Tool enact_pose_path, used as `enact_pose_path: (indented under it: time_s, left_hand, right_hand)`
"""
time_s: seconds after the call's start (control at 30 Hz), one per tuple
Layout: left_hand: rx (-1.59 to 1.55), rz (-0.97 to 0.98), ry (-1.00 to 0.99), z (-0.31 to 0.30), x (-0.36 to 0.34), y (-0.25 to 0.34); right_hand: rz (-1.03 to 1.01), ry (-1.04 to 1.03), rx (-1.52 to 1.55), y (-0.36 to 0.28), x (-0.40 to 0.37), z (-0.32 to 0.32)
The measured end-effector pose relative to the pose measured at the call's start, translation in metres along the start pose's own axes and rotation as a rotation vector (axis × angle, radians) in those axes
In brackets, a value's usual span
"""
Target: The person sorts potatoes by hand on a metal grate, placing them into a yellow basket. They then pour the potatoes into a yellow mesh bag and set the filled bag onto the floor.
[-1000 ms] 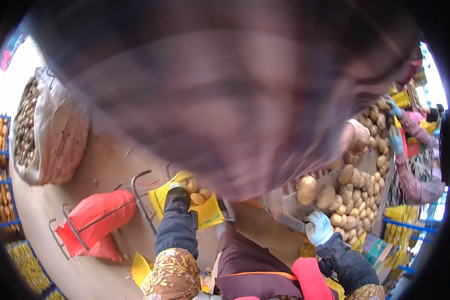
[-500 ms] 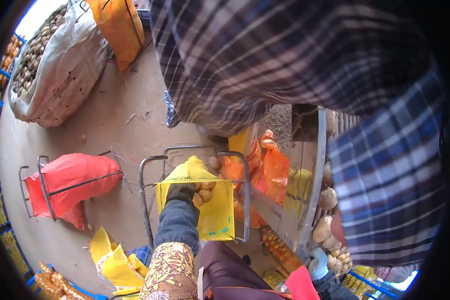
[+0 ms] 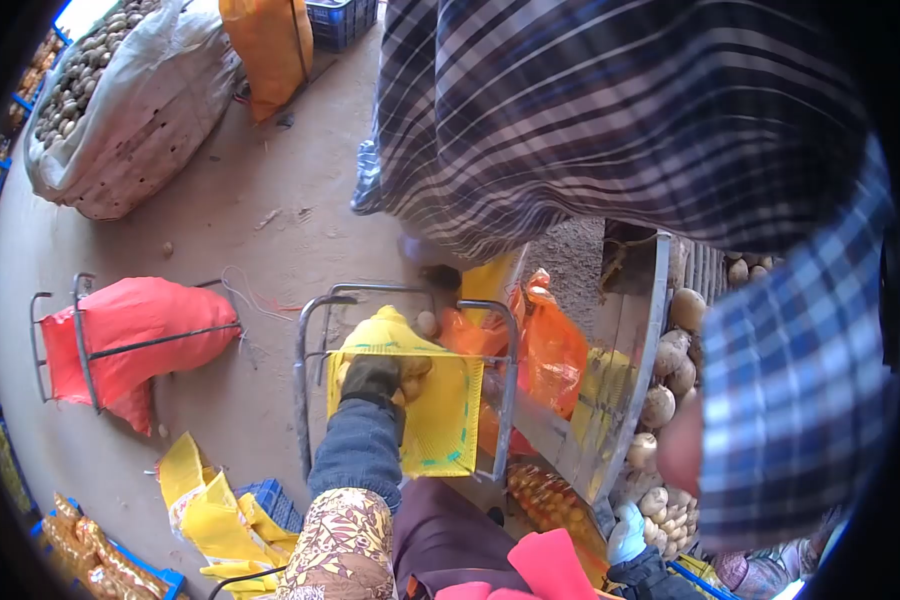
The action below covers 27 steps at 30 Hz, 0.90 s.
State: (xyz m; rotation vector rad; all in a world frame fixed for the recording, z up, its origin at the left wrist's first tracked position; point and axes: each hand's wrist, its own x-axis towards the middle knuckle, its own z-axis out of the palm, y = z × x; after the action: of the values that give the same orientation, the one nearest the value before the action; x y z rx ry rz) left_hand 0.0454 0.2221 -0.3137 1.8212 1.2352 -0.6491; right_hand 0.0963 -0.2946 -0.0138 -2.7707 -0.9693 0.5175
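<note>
My left hand (image 3: 372, 380), in a dark glove below a denim cuff, reaches into the mouth of a yellow mesh bag (image 3: 440, 430). The bag hangs open in a metal frame stand (image 3: 305, 400). Brownish potatoes (image 3: 413, 380) lie in the bag beside the hand; my left fingers are hidden there. At the lower right, my right hand (image 3: 627, 535), in a light blue glove, is against a heap of potatoes (image 3: 660, 505). Its fingers are too small and partly covered to make out.
A person in a plaid garment (image 3: 570, 120) leans in from above, a blurred hand (image 3: 680, 450) over the potatoes. A filled red bag (image 3: 160, 335) lies in another frame at left. Orange bags (image 3: 550, 350), loose yellow bags (image 3: 220, 510) and a large white potato sack (image 3: 150, 110) stand around.
The view has shifted, so floor items sit differently in it. The other person's sleeve has moved slightly to the right. My left hand stays in the yellow bag, my right by the potatoes.
</note>
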Motion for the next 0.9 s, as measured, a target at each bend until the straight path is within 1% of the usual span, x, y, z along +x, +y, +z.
enact_pose_path:
  time_s: [0.07, 0.1, 0.17, 0.23, 0.27, 0.3, 0.37, 0.4, 0.43, 0.47, 0.5, 0.57, 0.6, 0.67, 0.7, 0.77, 0.8, 0.83, 0.87, 0.9]
  left_hand:
    - [-0.267, 0.001, -0.048, -0.024, -0.035, 0.023]
    - [-0.479, -0.023, -0.106, -0.040, -0.060, 0.035]
    - [-0.875, -0.080, -0.224, -0.068, -0.116, 0.056]
    - [-1.106, -0.095, -0.292, -0.078, -0.165, 0.061]
    - [-1.208, -0.065, -0.236, -0.066, -0.174, 0.048]
    - [-1.193, 0.017, -0.205, -0.070, -0.197, 0.041]
    - [-1.348, 0.171, -0.346, -0.072, -0.238, 0.018]
    - [-1.405, 0.241, -0.437, -0.077, -0.264, 0.014]
    - [-1.460, 0.309, -0.532, -0.080, -0.289, 0.012]
    - [-1.462, 0.361, -0.596, -0.080, -0.309, 0.008]
    - [-1.456, 0.362, -0.585, -0.082, -0.329, 0.010]
    - [-1.459, 0.376, -0.594, -0.085, -0.368, 0.021]
    - [-1.444, 0.393, -0.586, -0.075, -0.378, 0.020]
    - [-1.501, 0.447, -0.680, -0.067, -0.398, 0.031]
    - [-1.485, 0.457, -0.685, -0.062, -0.407, 0.037]
    - [-1.429, 0.440, -0.778, -0.052, -0.423, 0.052]
    - [-1.402, 0.445, -0.800, -0.046, -0.431, 0.061]
    - [-1.312, 0.469, -0.778, -0.037, -0.437, 0.070]
    - [-1.222, 0.493, -0.756, -0.030, -0.445, 0.081]
    - [-1.189, 0.494, -0.784, -0.022, -0.456, 0.092]
  right_hand:
    - [-0.111, 0.113, -0.037, -0.012, 0.006, -0.004]
    - [-0.036, 0.065, 0.115, -0.017, 0.008, -0.012]
    - [0.043, -0.029, 0.087, -0.007, 0.000, -0.010]
    - [0.016, 0.079, 0.064, 0.004, -0.010, 0.003]
    - [-0.009, 0.079, 0.108, 0.005, -0.007, 0.003]
    - [-0.013, 0.134, 0.104, 0.001, -0.007, 0.003]
    - [0.009, 0.132, 0.111, -0.006, -0.005, -0.002]
    - [-0.041, 0.155, 0.122, 0.004, -0.004, 0.007]
    - [-0.089, 0.175, 0.130, -0.002, 0.001, 0.001]
    - [-0.071, 0.391, 0.165, -0.016, -0.001, -0.001]
    - [-0.091, 0.389, 0.174, -0.016, 0.000, -0.004]
    - [-0.089, 0.199, 0.180, -0.011, 0.002, -0.013]
    - [-0.094, 0.218, 0.191, -0.006, 0.000, -0.004]
    - [-0.093, 0.150, 0.203, -0.003, 0.001, -0.002]
    - [-0.087, 0.166, 0.209, -0.004, -0.001, -0.005]
    - [-0.186, 0.411, 0.266, -0.013, -0.001, -0.011]
    - [-0.224, 0.525, 0.268, -0.021, -0.002, -0.020]
    - [-0.262, 0.642, 0.263, -0.029, -0.003, -0.030]
    - [-0.286, 0.647, 0.353, -0.036, -0.003, -0.044]
    - [-0.304, 0.653, 0.446, -0.045, -0.006, -0.059]
